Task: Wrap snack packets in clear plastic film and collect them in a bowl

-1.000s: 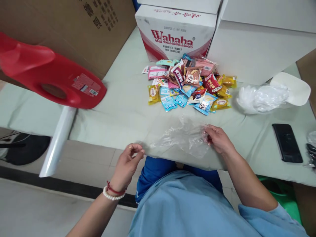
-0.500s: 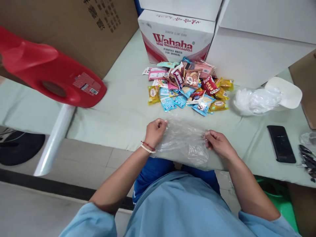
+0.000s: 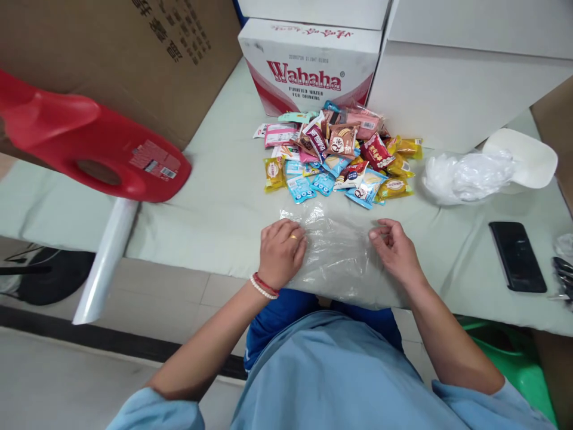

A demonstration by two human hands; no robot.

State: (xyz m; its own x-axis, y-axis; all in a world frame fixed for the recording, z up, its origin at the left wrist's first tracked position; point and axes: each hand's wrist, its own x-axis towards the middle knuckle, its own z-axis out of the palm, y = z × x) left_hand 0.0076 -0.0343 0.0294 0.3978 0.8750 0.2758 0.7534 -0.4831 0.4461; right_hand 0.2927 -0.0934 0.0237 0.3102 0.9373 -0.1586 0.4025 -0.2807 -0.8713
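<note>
A clear plastic bag (image 3: 333,257) lies spread flat at the table's front edge, in front of my body. My left hand (image 3: 283,248) rests on its left side, fingers curled down and closed over the film; the fingertips are partly hidden. At the bag's right edge is my right hand (image 3: 394,248), thumb and forefinger apart, with nothing visible gripped between them. Just beyond the bag sits a heap of small wrapped snacks (image 3: 342,140) in brown, red, blue, pink and yellow packets.
A Wahaha carton (image 3: 308,71) stands behind the snacks. To the left, a red jug (image 3: 147,164) lies over a clear film roll (image 3: 107,263). Bunched white plastic (image 3: 468,176), a white scoop-like piece (image 3: 532,158) and a black phone (image 3: 518,257) are at right. A green bin (image 3: 521,358) is below.
The bag has gone from crumpled and raised to spread flat on the table. My left hand has turned palm-down onto it, and my right fingers have loosened from its edge.
</note>
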